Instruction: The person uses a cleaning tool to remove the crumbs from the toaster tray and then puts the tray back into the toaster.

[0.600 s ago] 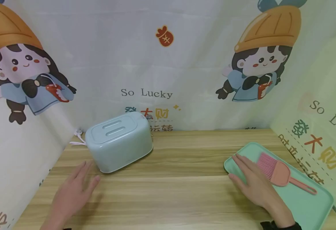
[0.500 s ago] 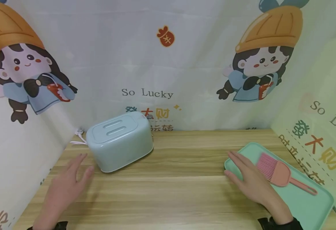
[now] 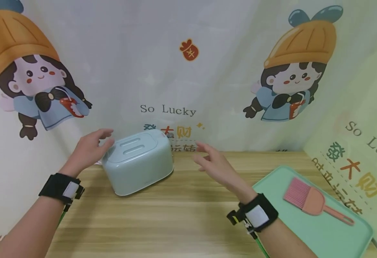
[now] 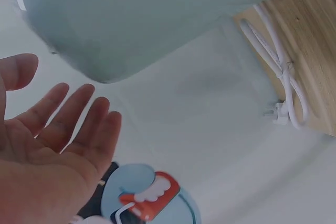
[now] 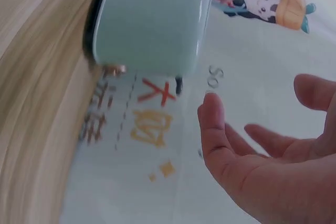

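Observation:
A pale blue toaster (image 3: 140, 165) with a slotted, covered top stands on the wooden table, left of centre. My left hand (image 3: 91, 148) is raised at its left end, fingers relaxed and bent a little; in the left wrist view a gap shows between the fingers (image 4: 79, 114) and the toaster (image 4: 131, 19). To the right of the toaster, my right hand (image 3: 219, 166) hovers over the table with loosely bent fingers and nothing in them. The right wrist view shows that hand (image 5: 262, 161) apart from the toaster's end (image 5: 147, 30).
A mint green tray (image 3: 330, 236) lies at the right, with a pink brush (image 3: 315, 200) with an orange-pink handle on it. The toaster's white cord (image 4: 283, 72) and plug lie behind its left end. A printed cloth (image 3: 220, 86) hangs behind and beside the table.
My left hand has moved up and forward to the toaster's left end. My right hand has left the tray's edge and moved left toward the toaster. Toaster, tray and brush stay put.

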`<act>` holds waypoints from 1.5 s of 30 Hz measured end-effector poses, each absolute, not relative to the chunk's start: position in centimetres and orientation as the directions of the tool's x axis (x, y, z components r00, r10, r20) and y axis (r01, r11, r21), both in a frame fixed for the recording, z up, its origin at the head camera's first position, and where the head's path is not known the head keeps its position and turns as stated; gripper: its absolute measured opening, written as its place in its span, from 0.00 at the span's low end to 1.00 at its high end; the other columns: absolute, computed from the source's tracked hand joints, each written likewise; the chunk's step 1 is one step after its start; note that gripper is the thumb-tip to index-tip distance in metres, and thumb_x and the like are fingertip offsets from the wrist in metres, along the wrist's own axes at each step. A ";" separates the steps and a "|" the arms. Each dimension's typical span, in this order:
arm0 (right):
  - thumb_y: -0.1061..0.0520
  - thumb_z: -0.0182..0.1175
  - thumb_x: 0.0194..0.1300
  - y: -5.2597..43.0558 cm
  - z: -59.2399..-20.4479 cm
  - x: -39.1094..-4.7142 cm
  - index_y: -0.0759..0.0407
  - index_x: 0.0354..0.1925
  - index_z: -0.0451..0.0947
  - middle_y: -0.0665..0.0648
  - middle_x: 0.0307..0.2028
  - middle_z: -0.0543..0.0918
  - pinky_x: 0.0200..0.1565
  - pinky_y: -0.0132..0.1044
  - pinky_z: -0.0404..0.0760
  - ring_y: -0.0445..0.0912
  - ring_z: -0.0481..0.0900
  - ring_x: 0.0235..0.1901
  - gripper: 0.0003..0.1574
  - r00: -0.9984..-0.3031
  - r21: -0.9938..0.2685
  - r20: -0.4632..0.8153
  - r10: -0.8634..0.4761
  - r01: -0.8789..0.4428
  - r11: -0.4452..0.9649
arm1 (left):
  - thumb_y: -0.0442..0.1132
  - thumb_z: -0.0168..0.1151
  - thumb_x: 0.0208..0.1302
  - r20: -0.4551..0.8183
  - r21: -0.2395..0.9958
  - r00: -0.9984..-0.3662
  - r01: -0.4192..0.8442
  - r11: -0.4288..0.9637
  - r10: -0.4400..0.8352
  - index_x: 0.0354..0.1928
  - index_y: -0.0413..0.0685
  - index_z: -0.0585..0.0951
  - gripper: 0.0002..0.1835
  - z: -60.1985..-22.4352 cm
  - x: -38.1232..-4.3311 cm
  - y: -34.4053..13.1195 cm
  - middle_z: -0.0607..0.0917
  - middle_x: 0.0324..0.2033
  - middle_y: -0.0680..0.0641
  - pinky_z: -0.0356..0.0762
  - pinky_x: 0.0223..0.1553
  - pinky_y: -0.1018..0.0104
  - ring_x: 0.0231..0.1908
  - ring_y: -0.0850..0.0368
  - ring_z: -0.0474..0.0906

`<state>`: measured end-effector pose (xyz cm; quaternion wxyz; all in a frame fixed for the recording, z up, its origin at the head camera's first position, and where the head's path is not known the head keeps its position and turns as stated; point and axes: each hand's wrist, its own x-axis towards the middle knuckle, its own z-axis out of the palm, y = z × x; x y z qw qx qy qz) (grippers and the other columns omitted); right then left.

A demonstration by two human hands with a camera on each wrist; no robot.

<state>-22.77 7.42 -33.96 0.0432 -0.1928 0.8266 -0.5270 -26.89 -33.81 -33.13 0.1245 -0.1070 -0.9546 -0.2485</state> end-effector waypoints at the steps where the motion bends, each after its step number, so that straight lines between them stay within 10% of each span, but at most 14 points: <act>1: 0.40 0.53 0.70 6.3 -34.0 -23.3 0.49 0.72 0.54 0.55 0.62 0.69 0.44 0.42 0.81 0.49 0.78 0.45 0.39 -0.931 -0.912 0.090 -0.354 -0.220 0.345 | 0.53 0.48 0.72 0.263 0.457 -0.953 0.258 0.851 0.148 0.67 0.46 0.65 0.27 -33.2 -27.6 -33.8 0.73 0.58 0.36 0.71 0.50 0.37 0.55 0.37 0.69; 16: 0.42 0.58 0.64 -4.5 -37.8 -25.3 0.62 0.70 0.47 0.64 0.60 0.64 0.26 0.33 0.80 0.60 0.74 0.48 0.49 -0.938 -0.953 -0.279 -0.208 0.296 -0.058 | 0.63 0.46 0.69 -0.008 0.474 -0.969 0.214 0.854 0.247 0.64 0.48 0.68 0.32 -34.2 -32.2 -33.0 0.75 0.53 0.38 0.77 0.42 0.51 0.47 0.43 0.73; 24: 0.42 0.60 0.62 -7.2 -38.3 -24.6 0.62 0.67 0.53 0.61 0.56 0.66 0.39 0.46 0.82 0.58 0.75 0.46 0.46 -0.947 -0.958 -0.271 -0.171 0.282 -0.044 | 0.67 0.42 0.68 -0.070 0.501 -0.976 0.145 0.853 0.208 0.68 0.47 0.63 0.38 -34.7 -31.7 -32.2 0.76 0.51 0.37 0.78 0.29 0.62 0.36 0.48 0.76; 45: 0.41 0.58 0.62 -5.4 -37.3 -25.4 0.62 0.69 0.52 0.63 0.66 0.59 0.53 0.48 0.75 0.52 0.65 0.59 0.48 -0.970 -0.968 -0.220 -0.106 0.205 0.143 | 0.58 0.36 0.74 -0.023 0.395 -0.986 0.142 0.908 0.164 0.65 0.37 0.65 0.33 -34.2 -27.9 -27.2 0.77 0.46 0.36 0.76 0.39 0.50 0.41 0.44 0.74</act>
